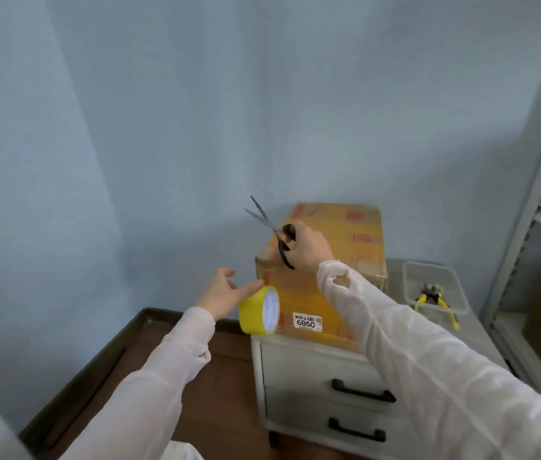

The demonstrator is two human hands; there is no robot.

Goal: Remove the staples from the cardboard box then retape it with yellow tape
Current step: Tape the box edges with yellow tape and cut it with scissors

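Looks like the taping stage: pliers parked in a clear tray, staples too small to check. Right hand grips black scissors, blades apart, over the cardboard box. Left hand is spread loose, fingertips at the yellow tape roll by the box's front-left corner (cut likely next). Box sits on a white drawer cabinet; blue wall, wood floor, metal shelf at right.
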